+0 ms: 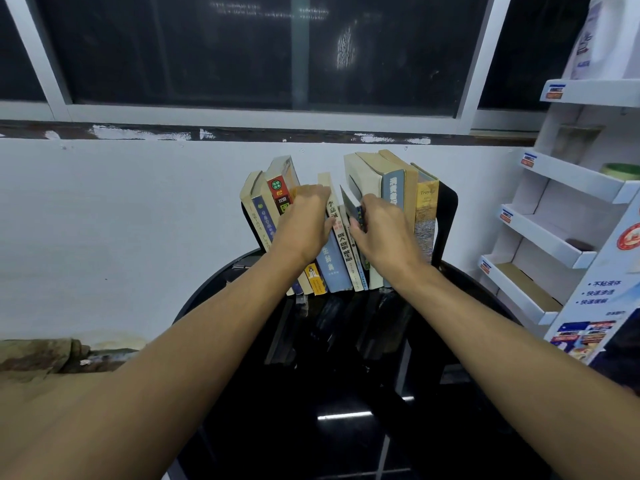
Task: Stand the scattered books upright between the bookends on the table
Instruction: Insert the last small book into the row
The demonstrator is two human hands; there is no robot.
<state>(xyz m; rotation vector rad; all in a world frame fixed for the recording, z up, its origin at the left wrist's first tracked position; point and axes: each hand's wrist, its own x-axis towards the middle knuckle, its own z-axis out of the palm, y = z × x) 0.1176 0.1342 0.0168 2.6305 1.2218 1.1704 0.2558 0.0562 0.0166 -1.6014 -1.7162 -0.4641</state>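
Left hand is curling its fingers over the left cluster of upright paperbacks, bracing them, while the right hand is pinching a thin dark-covered book, long axis nearly upright, right at the gap lying between both hands. Taller cream books are leaning on the black metal bookend, everything standing on the glossy black round table

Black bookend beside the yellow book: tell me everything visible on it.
The bookend is a thin black plate, metal by its look, with a rounded top corner. It stands upright on the black table at the row's end, with the yellow book against it. Its base is hidden.
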